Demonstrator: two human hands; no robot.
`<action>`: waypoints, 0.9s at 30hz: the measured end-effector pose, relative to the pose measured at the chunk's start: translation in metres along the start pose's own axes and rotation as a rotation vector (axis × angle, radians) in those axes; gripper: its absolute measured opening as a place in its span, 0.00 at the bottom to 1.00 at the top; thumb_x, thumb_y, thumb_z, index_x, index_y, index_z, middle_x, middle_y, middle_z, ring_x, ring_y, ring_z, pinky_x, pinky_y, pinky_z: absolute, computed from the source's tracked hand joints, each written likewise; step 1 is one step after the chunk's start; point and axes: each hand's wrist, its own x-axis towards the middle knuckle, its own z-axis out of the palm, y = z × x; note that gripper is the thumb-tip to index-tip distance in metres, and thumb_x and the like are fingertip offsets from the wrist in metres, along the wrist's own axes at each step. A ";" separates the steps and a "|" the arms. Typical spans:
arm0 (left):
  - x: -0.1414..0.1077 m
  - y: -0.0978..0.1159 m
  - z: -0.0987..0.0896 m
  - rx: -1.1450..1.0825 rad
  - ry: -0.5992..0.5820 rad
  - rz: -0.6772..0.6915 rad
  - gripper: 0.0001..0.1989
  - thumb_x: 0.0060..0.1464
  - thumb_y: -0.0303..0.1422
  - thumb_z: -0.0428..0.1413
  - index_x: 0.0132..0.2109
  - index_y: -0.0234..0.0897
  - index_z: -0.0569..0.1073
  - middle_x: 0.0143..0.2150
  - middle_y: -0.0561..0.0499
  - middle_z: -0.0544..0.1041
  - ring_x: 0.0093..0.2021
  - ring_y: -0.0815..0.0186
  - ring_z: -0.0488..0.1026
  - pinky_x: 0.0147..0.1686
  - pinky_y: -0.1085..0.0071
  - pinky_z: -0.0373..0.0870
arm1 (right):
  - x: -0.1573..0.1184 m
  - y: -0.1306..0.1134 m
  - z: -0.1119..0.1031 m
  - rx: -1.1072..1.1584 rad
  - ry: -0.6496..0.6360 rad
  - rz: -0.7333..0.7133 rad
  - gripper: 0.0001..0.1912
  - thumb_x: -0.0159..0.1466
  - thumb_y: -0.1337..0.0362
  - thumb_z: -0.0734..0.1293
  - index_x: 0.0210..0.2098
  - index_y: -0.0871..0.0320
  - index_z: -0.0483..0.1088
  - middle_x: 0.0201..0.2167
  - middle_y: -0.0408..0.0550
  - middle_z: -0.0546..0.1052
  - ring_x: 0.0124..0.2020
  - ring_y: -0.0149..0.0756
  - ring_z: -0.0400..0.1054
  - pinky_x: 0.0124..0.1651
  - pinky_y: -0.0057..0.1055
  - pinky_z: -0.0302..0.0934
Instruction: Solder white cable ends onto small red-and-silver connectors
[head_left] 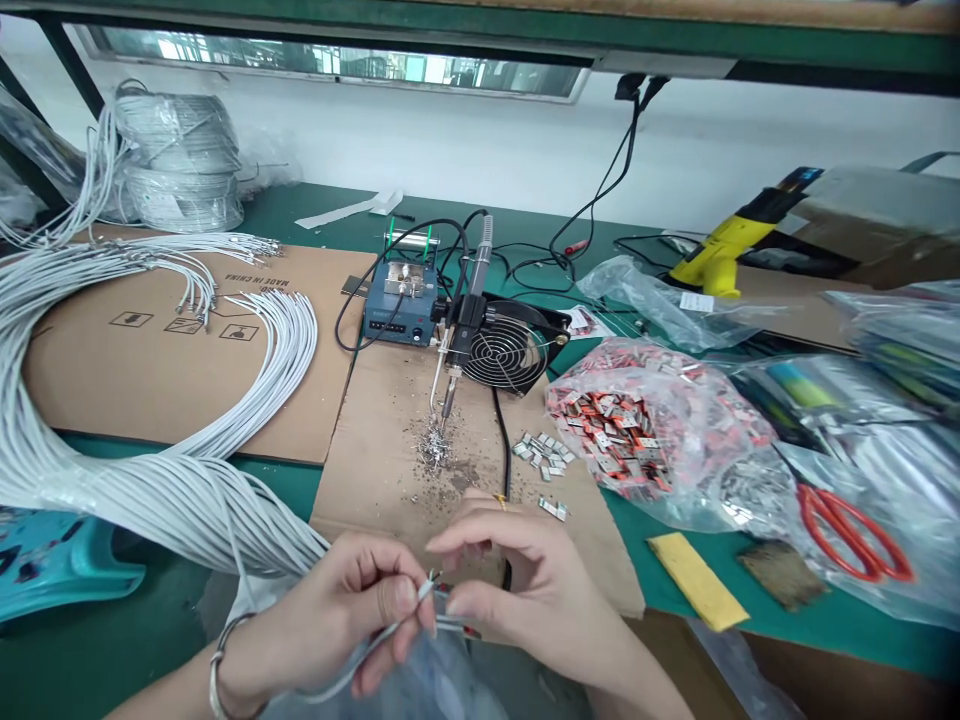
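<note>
My left hand (375, 595) pinches a thin grey cable (334, 688) close to its stripped end, where small wire strands stick up. My right hand (525, 565) is just to the right of that end, thumb and fingers parted in a curve, with no object visible between them. Part of its fingers is hidden from me. More cable lengths pass below the two hands. Ahead, a soldering iron (470, 310) is mounted tip down over a heap of solder bits (433, 445) on the cardboard (375, 450). Small metal connector pieces (544, 455) lie right of it.
A blue soldering station (401, 305) and a round fan (506, 350) stand behind. Bundled grey cables (172, 490) fill the left. At right are a bag of orange-and-metal parts (622, 430), red-handled scissors (851, 535), a yellow sponge (697, 580) and a yellow heat gun (724, 250).
</note>
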 end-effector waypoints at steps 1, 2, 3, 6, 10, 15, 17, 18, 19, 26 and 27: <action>0.000 0.000 -0.001 0.030 0.005 -0.012 0.20 0.48 0.47 0.56 0.26 0.32 0.67 0.16 0.57 0.65 0.10 0.79 0.57 0.10 0.83 0.51 | 0.001 -0.005 -0.002 -0.064 -0.059 0.009 0.06 0.53 0.65 0.72 0.32 0.57 0.74 0.23 0.43 0.73 0.26 0.33 0.63 0.32 0.30 0.55; 0.000 0.001 -0.001 0.058 0.005 -0.025 0.21 0.47 0.48 0.56 0.26 0.32 0.66 0.16 0.57 0.65 0.10 0.79 0.56 0.10 0.83 0.51 | 0.002 -0.009 -0.003 -0.125 -0.102 0.017 0.04 0.53 0.67 0.71 0.30 0.57 0.74 0.23 0.43 0.73 0.27 0.32 0.64 0.33 0.30 0.55; 0.000 0.001 -0.001 0.082 0.003 -0.036 0.21 0.47 0.49 0.56 0.26 0.32 0.66 0.16 0.57 0.65 0.11 0.79 0.56 0.10 0.83 0.50 | 0.003 -0.012 -0.003 -0.176 -0.134 0.026 0.02 0.54 0.69 0.71 0.28 0.57 0.74 0.22 0.42 0.73 0.27 0.32 0.64 0.33 0.30 0.55; 0.000 0.004 0.000 0.110 -0.001 -0.047 0.22 0.47 0.50 0.55 0.26 0.32 0.66 0.16 0.57 0.64 0.11 0.79 0.55 0.10 0.83 0.50 | 0.005 -0.015 -0.002 -0.212 -0.159 0.027 0.05 0.55 0.71 0.69 0.24 0.58 0.73 0.19 0.41 0.71 0.27 0.32 0.63 0.33 0.30 0.54; 0.002 0.004 0.001 0.060 -0.004 -0.026 0.21 0.47 0.48 0.56 0.26 0.32 0.66 0.16 0.57 0.64 0.11 0.79 0.55 0.11 0.83 0.51 | 0.003 -0.005 0.008 0.044 0.008 -0.048 0.07 0.56 0.67 0.69 0.22 0.60 0.72 0.17 0.42 0.69 0.22 0.29 0.61 0.29 0.28 0.55; 0.010 -0.006 -0.001 -0.068 -0.066 0.063 0.18 0.49 0.45 0.56 0.26 0.32 0.66 0.16 0.56 0.66 0.11 0.78 0.58 0.11 0.83 0.52 | -0.004 0.018 0.037 0.467 0.295 -0.037 0.05 0.54 0.64 0.71 0.22 0.56 0.73 0.18 0.42 0.68 0.20 0.29 0.60 0.23 0.26 0.52; 0.011 -0.009 -0.001 -0.086 -0.075 0.095 0.17 0.50 0.44 0.56 0.27 0.32 0.67 0.16 0.56 0.66 0.11 0.78 0.59 0.12 0.83 0.53 | -0.006 0.023 0.046 0.598 0.344 -0.019 0.04 0.54 0.63 0.71 0.23 0.54 0.74 0.18 0.42 0.67 0.20 0.29 0.59 0.23 0.25 0.52; 0.012 -0.010 -0.002 -0.080 -0.071 0.103 0.17 0.50 0.43 0.56 0.27 0.32 0.67 0.17 0.56 0.66 0.11 0.78 0.60 0.12 0.83 0.54 | -0.006 0.024 0.048 0.630 0.352 -0.012 0.04 0.54 0.63 0.71 0.24 0.54 0.75 0.18 0.41 0.66 0.20 0.29 0.58 0.23 0.25 0.51; 0.011 -0.010 -0.002 -0.066 -0.061 0.108 0.17 0.51 0.43 0.56 0.27 0.32 0.67 0.17 0.56 0.67 0.12 0.78 0.60 0.12 0.83 0.54 | -0.007 0.024 0.048 0.635 0.347 -0.010 0.03 0.54 0.63 0.71 0.25 0.54 0.75 0.19 0.41 0.66 0.20 0.29 0.58 0.23 0.25 0.51; 0.004 0.000 0.003 0.082 0.106 0.095 0.18 0.49 0.45 0.57 0.29 0.32 0.68 0.20 0.55 0.68 0.14 0.76 0.63 0.15 0.81 0.57 | -0.007 0.017 0.015 0.331 0.451 -0.033 0.04 0.58 0.64 0.67 0.27 0.53 0.71 0.22 0.40 0.66 0.25 0.30 0.58 0.27 0.26 0.52; 0.004 -0.001 0.003 0.111 0.149 0.109 0.18 0.48 0.45 0.57 0.29 0.32 0.68 0.19 0.55 0.68 0.15 0.76 0.63 0.16 0.81 0.58 | -0.008 0.015 0.011 0.238 0.402 -0.020 0.01 0.57 0.65 0.68 0.29 0.53 0.72 0.22 0.41 0.67 0.25 0.31 0.58 0.28 0.26 0.52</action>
